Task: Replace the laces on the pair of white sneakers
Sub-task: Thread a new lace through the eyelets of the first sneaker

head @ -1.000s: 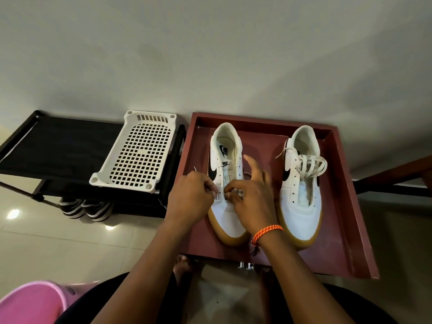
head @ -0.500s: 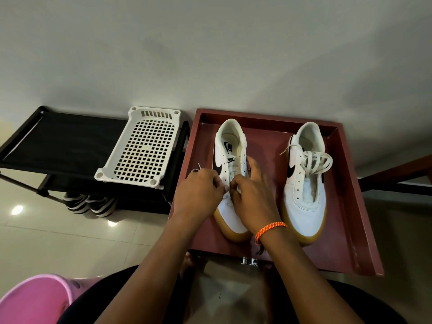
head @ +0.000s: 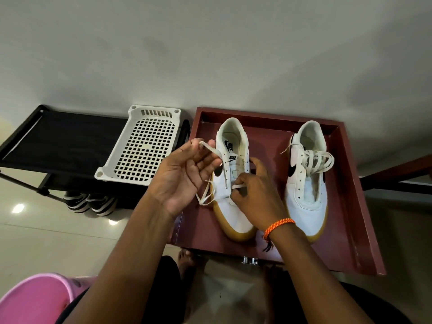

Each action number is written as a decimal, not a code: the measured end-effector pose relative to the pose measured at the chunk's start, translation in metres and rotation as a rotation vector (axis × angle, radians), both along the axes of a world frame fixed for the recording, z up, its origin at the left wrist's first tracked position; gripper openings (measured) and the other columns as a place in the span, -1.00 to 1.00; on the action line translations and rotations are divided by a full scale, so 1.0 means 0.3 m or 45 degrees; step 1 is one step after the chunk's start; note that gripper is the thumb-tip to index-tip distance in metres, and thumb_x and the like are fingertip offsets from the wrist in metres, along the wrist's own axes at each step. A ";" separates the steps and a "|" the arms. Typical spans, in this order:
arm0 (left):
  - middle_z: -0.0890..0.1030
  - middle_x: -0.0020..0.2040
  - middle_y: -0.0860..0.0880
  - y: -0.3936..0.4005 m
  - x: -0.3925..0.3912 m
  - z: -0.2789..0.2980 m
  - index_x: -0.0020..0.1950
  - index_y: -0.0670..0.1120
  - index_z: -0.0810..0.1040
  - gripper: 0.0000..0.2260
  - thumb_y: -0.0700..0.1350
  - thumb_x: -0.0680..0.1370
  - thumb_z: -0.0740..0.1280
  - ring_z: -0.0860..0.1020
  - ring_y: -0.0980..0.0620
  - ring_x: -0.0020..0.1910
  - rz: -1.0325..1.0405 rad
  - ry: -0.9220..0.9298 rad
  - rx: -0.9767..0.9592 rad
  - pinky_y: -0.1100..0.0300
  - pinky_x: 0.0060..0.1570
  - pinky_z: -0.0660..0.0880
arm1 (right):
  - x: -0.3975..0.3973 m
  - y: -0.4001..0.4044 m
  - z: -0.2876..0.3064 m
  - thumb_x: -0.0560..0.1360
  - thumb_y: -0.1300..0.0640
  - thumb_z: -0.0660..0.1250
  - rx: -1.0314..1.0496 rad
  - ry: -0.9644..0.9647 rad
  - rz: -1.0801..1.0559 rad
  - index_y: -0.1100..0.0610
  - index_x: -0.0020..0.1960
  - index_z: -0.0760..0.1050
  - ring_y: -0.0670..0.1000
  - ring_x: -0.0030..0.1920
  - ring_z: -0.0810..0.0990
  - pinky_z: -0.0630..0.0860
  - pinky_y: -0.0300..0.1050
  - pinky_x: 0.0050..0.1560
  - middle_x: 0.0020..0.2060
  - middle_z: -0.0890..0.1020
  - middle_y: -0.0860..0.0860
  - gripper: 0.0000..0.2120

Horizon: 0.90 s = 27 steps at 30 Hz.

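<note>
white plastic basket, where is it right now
In the head view the white plastic basket sits left of centre on the black rack, just left of the red tray that holds the sneakers, beyond the raised left hand.

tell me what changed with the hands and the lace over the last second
The left hand lifted up and left off the left sneaker, drawing the lace out with it. The right hand stayed low on that sneaker, pinching the lace. The right sneaker and tray stayed put.

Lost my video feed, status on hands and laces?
Left hand holds lace lifted off left sneaker. Right hand pinches it at the eyelets. Right sneaker partly laced. Nothing blocking.
</note>
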State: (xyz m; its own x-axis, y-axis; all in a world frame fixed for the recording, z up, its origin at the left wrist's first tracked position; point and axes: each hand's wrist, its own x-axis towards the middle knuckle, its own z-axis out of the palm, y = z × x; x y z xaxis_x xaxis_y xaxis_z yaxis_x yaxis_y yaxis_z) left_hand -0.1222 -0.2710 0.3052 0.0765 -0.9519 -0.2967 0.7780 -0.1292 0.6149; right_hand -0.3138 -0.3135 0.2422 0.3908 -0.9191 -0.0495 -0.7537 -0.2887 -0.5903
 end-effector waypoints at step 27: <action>0.69 0.10 -0.18 -0.007 -0.004 -0.003 -0.01 -0.12 0.51 -0.81 -0.07 0.74 0.24 0.67 -0.07 -0.12 -0.068 -0.160 -0.099 0.05 -0.03 0.67 | -0.029 -0.023 0.005 0.51 0.03 0.49 0.042 0.002 0.016 -0.01 -0.08 0.64 0.07 0.10 0.67 0.55 -0.11 0.03 0.58 0.32 -0.03 -0.94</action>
